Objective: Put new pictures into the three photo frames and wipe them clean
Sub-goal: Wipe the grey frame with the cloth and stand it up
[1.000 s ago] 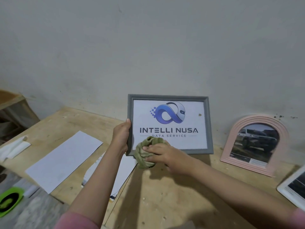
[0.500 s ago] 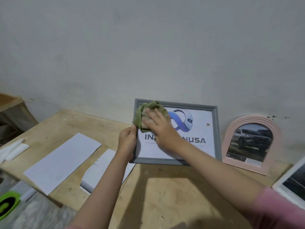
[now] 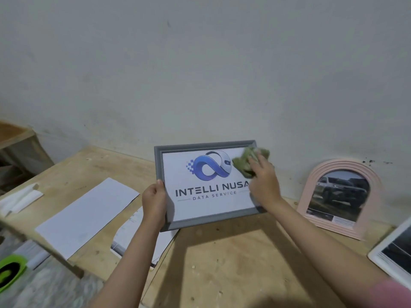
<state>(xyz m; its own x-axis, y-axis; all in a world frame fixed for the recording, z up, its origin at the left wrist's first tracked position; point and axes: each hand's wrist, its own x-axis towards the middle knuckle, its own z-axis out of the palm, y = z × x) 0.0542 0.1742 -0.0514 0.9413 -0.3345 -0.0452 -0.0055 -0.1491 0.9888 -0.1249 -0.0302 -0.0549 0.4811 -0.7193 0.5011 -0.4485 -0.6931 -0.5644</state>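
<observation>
Three photo frames in view: one grey frame (image 3: 206,185), one pink arched frame (image 3: 340,196), one white frame (image 3: 391,256). One green cloth (image 3: 246,163), two loose paper sheets (image 3: 86,214), two hands (image 3: 154,201).

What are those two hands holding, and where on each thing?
The left hand grips the grey frame by its left edge. The right hand presses a green cloth against the frame's upper right corner.
</observation>
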